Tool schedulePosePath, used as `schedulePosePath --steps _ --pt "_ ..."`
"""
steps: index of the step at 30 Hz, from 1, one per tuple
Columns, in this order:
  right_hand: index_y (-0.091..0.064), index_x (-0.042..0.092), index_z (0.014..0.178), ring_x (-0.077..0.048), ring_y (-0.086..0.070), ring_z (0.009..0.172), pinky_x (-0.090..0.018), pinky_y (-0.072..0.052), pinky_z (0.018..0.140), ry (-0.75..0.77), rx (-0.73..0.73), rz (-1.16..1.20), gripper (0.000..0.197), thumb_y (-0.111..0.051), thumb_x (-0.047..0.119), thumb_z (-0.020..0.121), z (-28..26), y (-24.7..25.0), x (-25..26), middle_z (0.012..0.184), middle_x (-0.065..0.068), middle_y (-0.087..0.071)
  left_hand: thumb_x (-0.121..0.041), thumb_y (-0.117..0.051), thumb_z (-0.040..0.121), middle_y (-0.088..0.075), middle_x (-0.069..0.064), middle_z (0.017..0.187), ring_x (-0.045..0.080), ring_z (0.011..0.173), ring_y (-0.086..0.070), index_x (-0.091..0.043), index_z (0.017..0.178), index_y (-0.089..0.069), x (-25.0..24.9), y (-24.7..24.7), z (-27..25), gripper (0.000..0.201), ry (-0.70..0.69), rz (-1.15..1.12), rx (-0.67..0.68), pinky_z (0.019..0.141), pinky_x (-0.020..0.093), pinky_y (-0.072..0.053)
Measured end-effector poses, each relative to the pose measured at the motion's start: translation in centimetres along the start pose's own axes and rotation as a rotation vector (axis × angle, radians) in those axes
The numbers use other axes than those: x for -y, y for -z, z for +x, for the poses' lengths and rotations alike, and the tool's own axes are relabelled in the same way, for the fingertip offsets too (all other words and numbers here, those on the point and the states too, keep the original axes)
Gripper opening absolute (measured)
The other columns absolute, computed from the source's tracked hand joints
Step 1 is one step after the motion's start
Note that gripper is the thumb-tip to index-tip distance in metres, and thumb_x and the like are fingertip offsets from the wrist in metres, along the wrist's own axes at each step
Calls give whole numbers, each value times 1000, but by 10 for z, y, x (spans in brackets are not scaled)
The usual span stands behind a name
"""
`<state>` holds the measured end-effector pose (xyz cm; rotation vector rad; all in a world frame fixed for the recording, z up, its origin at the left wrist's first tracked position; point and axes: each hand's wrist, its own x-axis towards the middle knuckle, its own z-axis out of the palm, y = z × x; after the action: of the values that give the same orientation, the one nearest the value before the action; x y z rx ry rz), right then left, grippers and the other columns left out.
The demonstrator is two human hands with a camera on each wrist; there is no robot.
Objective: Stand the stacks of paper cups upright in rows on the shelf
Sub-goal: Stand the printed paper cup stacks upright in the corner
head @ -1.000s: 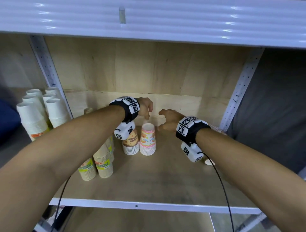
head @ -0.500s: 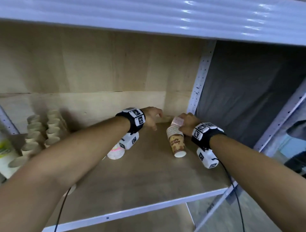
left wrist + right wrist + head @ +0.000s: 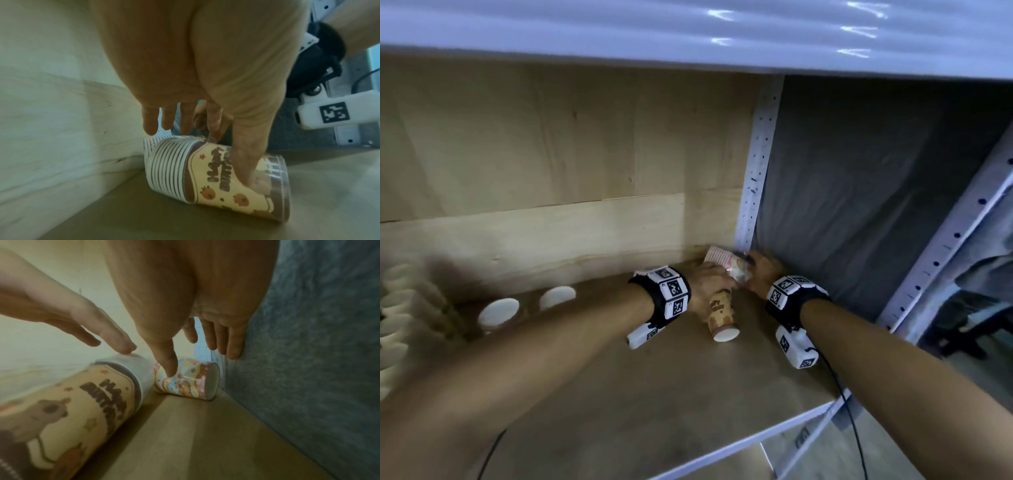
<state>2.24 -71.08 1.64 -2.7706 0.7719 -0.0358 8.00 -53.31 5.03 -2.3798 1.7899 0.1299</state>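
Note:
A brown "Happy Birthday" cup stack (image 3: 722, 318) (image 3: 207, 177) (image 3: 88, 402) lies on its side on the wooden shelf (image 3: 654, 394), base toward me. My left hand (image 3: 710, 282) (image 3: 214, 128) hovers over it. Its thumb lies along the stack's side, and its straight fingertips (image 3: 123, 347) touch the rim end. Behind, in the back right corner, a pink rainbow cup stack (image 3: 726, 262) (image 3: 185, 382) also lies on its side. My right hand (image 3: 760, 274) (image 3: 189, 334) is above it with the thumb touching the print and the fingers straight beside the grey cloth.
Pale cup stacks (image 3: 400, 315) stand upright at the far left, and two more stacks (image 3: 498, 310) show white round tops nearer the middle. Grey cloth (image 3: 859, 205) closes the right side behind a perforated post (image 3: 756, 154). An upper shelf (image 3: 688, 31) hangs overhead.
My view swung right. The left hand moved right from the standing stacks onto the lying brown stack. The right hand left that stack and reached to the pink one in the corner.

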Motion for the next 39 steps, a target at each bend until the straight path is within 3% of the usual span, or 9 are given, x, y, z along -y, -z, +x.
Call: schedulePosePath --steps 5,10,18,22,26,29,31,34,39 --pt "-27 18 152 -26 -32 141 -33 -23 116 60 21 23 62 -52 33 97 4 -13 -5 155 -7 -32 -35 -81 67 -40 1 146 28 143 -25 -30 139 -47 2 -26 13 80 -54 93 -5 120 38 -14" --pt "-26 28 151 -29 -38 139 -41 -29 116 61 -14 138 69 -54 39 89 16 -30 -9 153 -2 -36 -47 -74 69 -44 -5 139 27 134 -33 -35 132 -51 9 -31 18 68 -118 179 -86 106 39 -31" --pt "-17 31 153 -27 -41 137 -39 -33 114 14 29 155 73 -48 52 90 28 -44 -14 155 -1 -32 -43 -72 73 -44 0 139 26 129 -40 -34 136 -50 18 -31 18 67 -153 227 -111 102 38 -32" --pt "-23 30 150 -26 -48 130 -38 -40 108 -4 53 142 72 -46 53 86 29 -42 -14 150 -2 -40 -47 -73 71 -43 -4 138 22 128 -39 -39 135 -48 16 -30 20 70 -121 207 -105 101 37 -31" --pt "-35 26 146 -27 -50 127 -37 -41 107 23 16 113 66 -56 46 87 23 -28 -4 144 -3 -47 -50 -78 65 -47 -6 132 20 121 -46 -39 132 -49 19 -23 14 74 -46 31 -70 101 41 -41" --pt "-46 26 136 -27 -58 118 -35 -48 98 15 -5 151 69 -58 61 78 18 -14 4 135 -2 -56 -40 -84 64 -53 -5 123 18 111 -53 -32 129 -53 24 -13 6 72 26 -211 -83 95 36 -47" --pt "-53 18 130 -30 -60 115 -32 -48 92 2 -42 176 58 -63 51 83 15 -5 10 129 -6 -60 -33 -85 68 -55 -4 122 16 109 -54 -30 131 -53 28 -6 0 71 89 -327 -116 91 27 -45" --pt "-57 10 114 -32 -62 107 -30 -46 81 22 -93 143 40 -65 38 87 8 9 22 120 -12 -64 -36 -83 69 -61 -4 119 19 106 -58 -31 129 -51 35 0 -10 68 189 -409 -204 87 29 -48" --pt "-52 11 123 -29 -58 109 -33 -49 84 72 -48 139 64 -79 40 72 -5 28 39 120 -10 -57 -41 -84 66 -65 -5 117 19 104 -62 -25 127 -53 52 -5 -28 70 388 -670 -314 87 31 -49"
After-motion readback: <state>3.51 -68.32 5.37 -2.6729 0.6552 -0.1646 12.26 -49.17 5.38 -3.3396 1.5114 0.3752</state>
